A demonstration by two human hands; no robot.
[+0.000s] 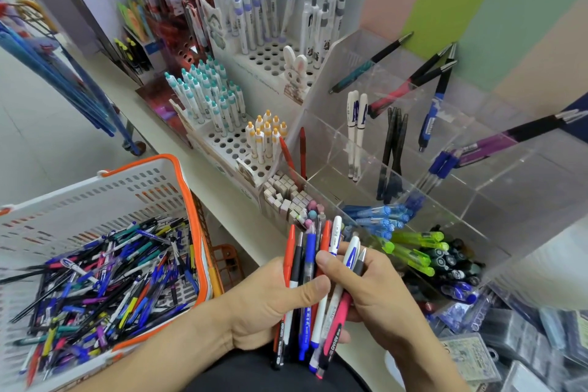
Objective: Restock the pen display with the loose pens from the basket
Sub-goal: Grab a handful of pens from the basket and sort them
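The left hand (270, 302) grips a mixed bundle of pens (313, 289) upright in front of the body, thumb pressed across the barrels and fingers curled behind them. The right hand (378, 289) closes thumb and fingertips on the bundle's right side, pinching around a white pen with blue print (351, 254) and a grey-tipped one beside it, apparently sorting one out. A pink pen (334, 334) hangs lowest, its tip near the lap.

The basket (178, 188), white with an orange rim, sits to the left, its floor covered by loose pens (105, 289) in a tangled heap. The clear acrylic display (477, 200) stands ahead and to the right; its compartments hold sorted kinds: white-and-blue pens (356, 134) upright, dark ones (393, 149), blue clickers (378, 216), lime-green pens (413, 248).

Risks as I judge them: the bundle is held only by thumb pressure, so pulling one pen free could drag its neighbours and spill several to the floor. The pink pen looks most likely to slip. A hasty drop could also land a pen in the wrong compartment, since several blue kinds look alike, or knock over the pens that stand leaning against the acrylic walls
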